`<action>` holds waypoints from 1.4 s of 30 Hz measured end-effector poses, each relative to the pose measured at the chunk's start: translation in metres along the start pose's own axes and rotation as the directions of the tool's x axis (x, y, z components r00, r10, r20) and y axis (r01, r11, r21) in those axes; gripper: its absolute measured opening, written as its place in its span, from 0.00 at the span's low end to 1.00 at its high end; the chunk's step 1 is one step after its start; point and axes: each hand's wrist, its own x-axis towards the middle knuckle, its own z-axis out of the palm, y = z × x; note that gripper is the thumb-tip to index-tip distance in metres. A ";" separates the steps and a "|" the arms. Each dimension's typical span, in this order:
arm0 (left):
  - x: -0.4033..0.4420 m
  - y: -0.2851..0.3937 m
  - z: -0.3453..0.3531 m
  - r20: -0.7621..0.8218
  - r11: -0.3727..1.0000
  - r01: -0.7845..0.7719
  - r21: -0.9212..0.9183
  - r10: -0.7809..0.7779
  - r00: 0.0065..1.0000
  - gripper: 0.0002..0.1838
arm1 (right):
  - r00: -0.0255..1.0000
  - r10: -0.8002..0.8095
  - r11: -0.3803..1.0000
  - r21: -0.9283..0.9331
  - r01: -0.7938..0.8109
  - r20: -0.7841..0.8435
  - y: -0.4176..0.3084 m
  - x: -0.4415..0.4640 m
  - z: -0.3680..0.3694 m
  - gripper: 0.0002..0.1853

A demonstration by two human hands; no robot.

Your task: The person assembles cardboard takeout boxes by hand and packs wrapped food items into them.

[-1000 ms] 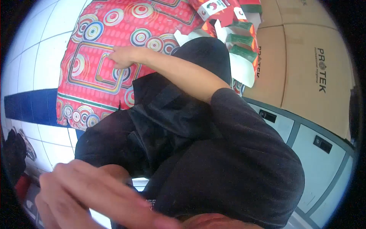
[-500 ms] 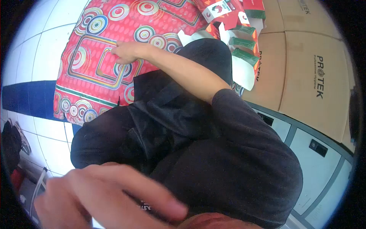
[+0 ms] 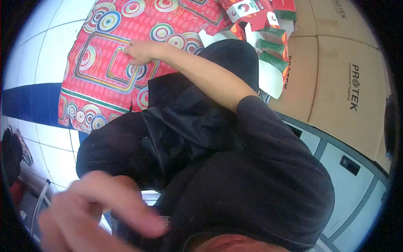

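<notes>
My right hand (image 3: 142,53) rests on a red mat (image 3: 98,80) patterned with coloured circles and striped rounded squares. Its fingers are stretched toward the left, touching the mat, and nothing shows in them. Close to the camera at the lower left, my left hand (image 3: 96,210) is raised and blurred. Its fingers are loosely bent and apart, with no object visible in them. My black-clothed legs (image 3: 193,113) are folded between the two hands, partly over the mat.
Torn red, green and white printed cartons (image 3: 268,54) lie at the mat's upper right. Brown cardboard boxes (image 3: 336,80) marked PROTEK stand on the right above grey lockers (image 3: 348,185). White floor tiles (image 3: 54,46) with a blue strip (image 3: 31,107) run along the left, near a shoe (image 3: 26,151).
My left hand has shifted left and its foremost finger has drawn back from the middle. My right hand keeps its place on the mat. The whole view has shifted slightly.
</notes>
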 end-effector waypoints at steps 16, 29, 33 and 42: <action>0.000 0.009 -0.012 0.060 0.997 0.072 -0.025 -0.071 0.996 0.11 | 1.000 0.005 1.000 0.012 -0.005 -0.015 -0.001 -0.001 0.003 0.31; 0.007 0.001 -0.048 0.168 0.969 0.093 -0.228 -0.055 0.984 0.07 | 1.000 0.011 1.000 0.028 -0.011 0.002 0.001 0.005 0.004 0.32; 0.019 -0.003 -0.081 0.305 0.912 0.212 -0.350 -0.103 0.947 0.06 | 0.999 -0.044 0.998 -0.053 0.045 0.016 0.002 0.007 0.003 0.30; 0.004 -0.052 -0.038 0.177 0.960 -0.039 -0.277 0.091 0.980 0.11 | 0.994 -0.088 0.994 -0.066 0.092 0.068 0.010 0.019 0.008 0.29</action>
